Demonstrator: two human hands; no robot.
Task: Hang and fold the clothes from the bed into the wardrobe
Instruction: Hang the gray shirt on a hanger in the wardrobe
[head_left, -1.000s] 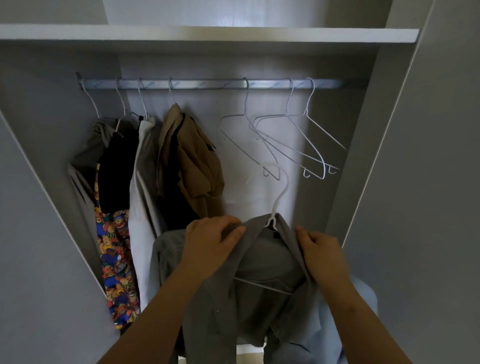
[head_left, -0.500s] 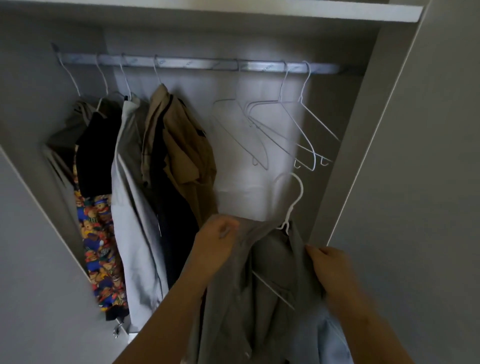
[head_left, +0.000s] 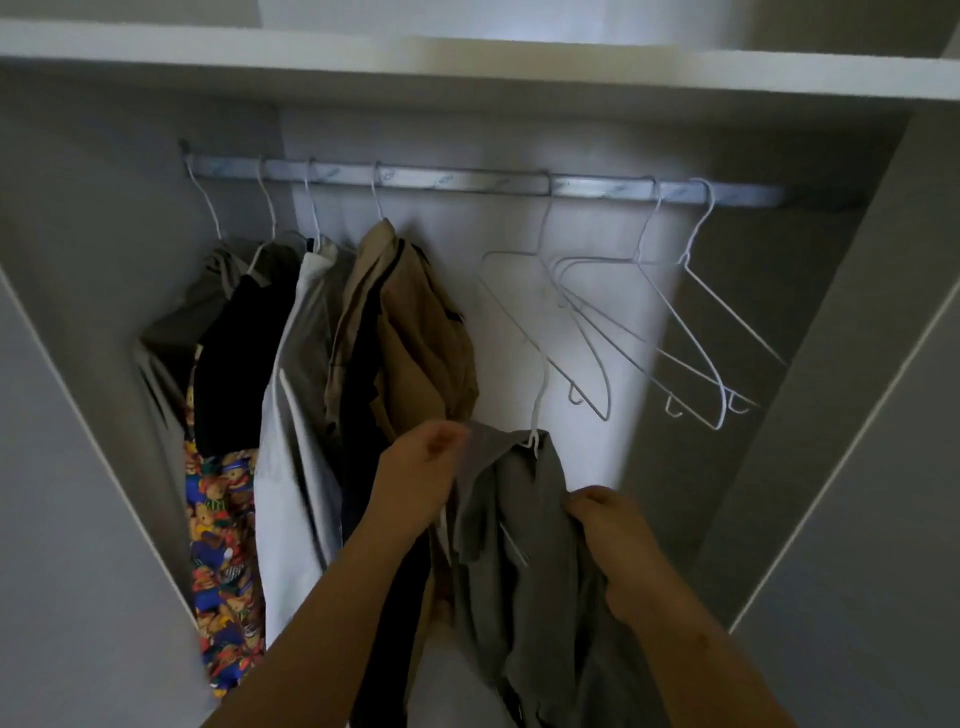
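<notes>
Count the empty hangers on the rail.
3, all right of the brown garment: the nearest hanger, the middle hanger, the rightmost hanger. More could be hidden among the hung clothes.

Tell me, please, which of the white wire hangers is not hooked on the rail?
The hanger inside the grey garment that the left hand and right hand grip below the rail; every other hanger hooks over it.

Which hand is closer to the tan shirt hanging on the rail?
Left. The left hand, holding the grey shirt, is just under the tan shirt; the right hand is lower, farther right.
</notes>
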